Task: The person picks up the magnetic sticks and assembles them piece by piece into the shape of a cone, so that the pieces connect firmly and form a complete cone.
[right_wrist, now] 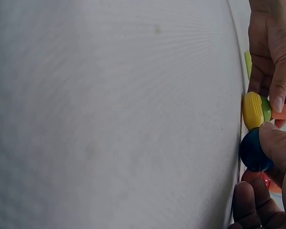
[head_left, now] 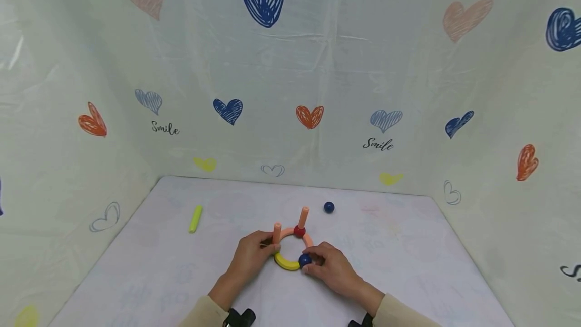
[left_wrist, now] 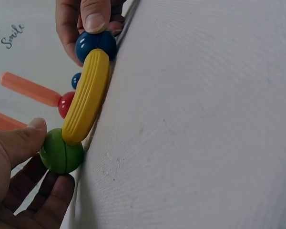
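A ring of toy pieces lies on the table, made of a yellow curved rod (head_left: 287, 263), orange curved rods (head_left: 308, 239) and coloured balls. My left hand (head_left: 252, 255) pinches the green ball (left_wrist: 62, 150) at the ring's left side, below an upright orange rod (head_left: 277, 233). At the front right of the ring, my right hand (head_left: 333, 268) holds the blue ball (head_left: 304, 260) between thumb and fingers. The yellow rod joins the green and blue balls. From the red ball (head_left: 299, 231) at the back rises another straight orange rod (head_left: 303, 217).
A loose blue ball (head_left: 329, 208) sits behind the ring to the right. Towards the back left lies a yellow-green rod (head_left: 195, 219). The white table (head_left: 408, 266) meets a heart-patterned curtain (head_left: 345, 155) at the back and sides.
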Motion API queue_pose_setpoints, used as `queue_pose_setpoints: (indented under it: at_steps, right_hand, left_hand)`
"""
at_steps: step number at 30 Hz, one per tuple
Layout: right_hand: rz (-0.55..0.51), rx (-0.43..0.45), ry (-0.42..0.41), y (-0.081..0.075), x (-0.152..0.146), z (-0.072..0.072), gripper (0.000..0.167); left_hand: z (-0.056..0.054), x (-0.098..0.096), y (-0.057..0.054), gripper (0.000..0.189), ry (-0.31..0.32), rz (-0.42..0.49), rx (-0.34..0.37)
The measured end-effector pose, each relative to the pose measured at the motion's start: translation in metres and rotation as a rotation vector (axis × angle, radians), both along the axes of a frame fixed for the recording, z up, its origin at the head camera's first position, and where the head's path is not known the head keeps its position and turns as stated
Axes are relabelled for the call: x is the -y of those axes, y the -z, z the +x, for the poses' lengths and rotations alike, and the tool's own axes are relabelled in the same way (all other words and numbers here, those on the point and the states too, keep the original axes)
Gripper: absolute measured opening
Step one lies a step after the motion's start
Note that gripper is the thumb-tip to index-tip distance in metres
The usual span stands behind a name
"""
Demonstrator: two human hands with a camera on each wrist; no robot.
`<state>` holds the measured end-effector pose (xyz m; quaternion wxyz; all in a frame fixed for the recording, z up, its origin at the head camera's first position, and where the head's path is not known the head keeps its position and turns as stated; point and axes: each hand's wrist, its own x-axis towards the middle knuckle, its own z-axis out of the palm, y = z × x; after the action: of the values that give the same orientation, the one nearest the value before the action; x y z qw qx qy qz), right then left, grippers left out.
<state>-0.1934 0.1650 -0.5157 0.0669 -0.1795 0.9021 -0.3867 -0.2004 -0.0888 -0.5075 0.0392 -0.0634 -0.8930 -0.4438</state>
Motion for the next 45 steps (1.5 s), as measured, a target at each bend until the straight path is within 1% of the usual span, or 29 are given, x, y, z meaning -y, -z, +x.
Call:
queue_pose_setpoints:
  at_steps: [6, 12, 15, 18, 21, 26, 30, 33, 36, 38, 40, 41, 43, 45]
  right_hand:
    - [-0.013, 0.0, -0.004, 0.001, 0.0, -0.001, 0.036]
    - [-0.019, -0.008, -0.005, 0.003, 0.001, -0.002, 0.035]
    - [-0.019, -0.003, -0.012, 0.003, 0.003, 0.0, 0.037]
    - [-0.013, 0.003, -0.03, 0.003, 0.007, 0.003, 0.04]
    - [-0.012, 0.016, -0.046, 0.002, 0.011, 0.007, 0.043]
    - [-0.028, 0.042, -0.073, -0.001, 0.013, 0.011, 0.045]
    - [-0.056, 0.043, -0.108, -0.003, 0.014, 0.013, 0.044]
    - [-0.086, 0.042, -0.137, -0.004, 0.014, 0.014, 0.044]
    - [-0.125, 0.043, -0.167, -0.003, 0.015, 0.016, 0.042]
    - [-0.155, 0.051, -0.169, -0.003, 0.015, 0.016, 0.038]
    - [-0.177, 0.052, -0.141, -0.002, 0.015, 0.016, 0.032]
    - [-0.186, 0.047, -0.114, -0.002, 0.015, 0.016, 0.03]
    - [-0.191, 0.032, -0.034, -0.002, 0.013, 0.013, 0.023]
    - [-0.182, 0.011, 0.071, -0.001, 0.01, 0.009, 0.017]
  left_hand:
    - [0.0, -0.001, 0.002, 0.035, -0.005, -0.037, 0.003]
    - [0.001, -0.002, 0.001, 0.041, -0.011, -0.016, 0.02]
    - [0.001, -0.003, 0.003, 0.042, -0.051, -0.022, 0.011]
    - [0.001, -0.004, 0.006, 0.039, -0.103, -0.046, -0.023]
    - [0.0, -0.004, 0.008, 0.036, -0.143, -0.055, -0.04]
    - [-0.001, -0.004, 0.009, 0.031, -0.16, -0.025, -0.039]
    - [0.0, -0.002, 0.009, 0.026, -0.141, -0.003, -0.04]
    - [0.002, -0.002, 0.009, 0.025, -0.128, -0.018, -0.022]
    - [0.004, -0.004, 0.008, 0.029, -0.116, -0.045, 0.035]
    - [0.005, -0.005, 0.006, 0.035, -0.095, -0.045, 0.075]
    - [0.007, -0.006, 0.006, 0.042, -0.067, -0.041, 0.106]
    - [0.008, -0.006, 0.006, 0.044, -0.046, -0.036, 0.105]
    - [0.01, -0.008, 0.006, 0.049, -0.007, -0.029, 0.1]
    - [0.012, -0.009, 0.006, 0.051, 0.027, -0.042, 0.089]
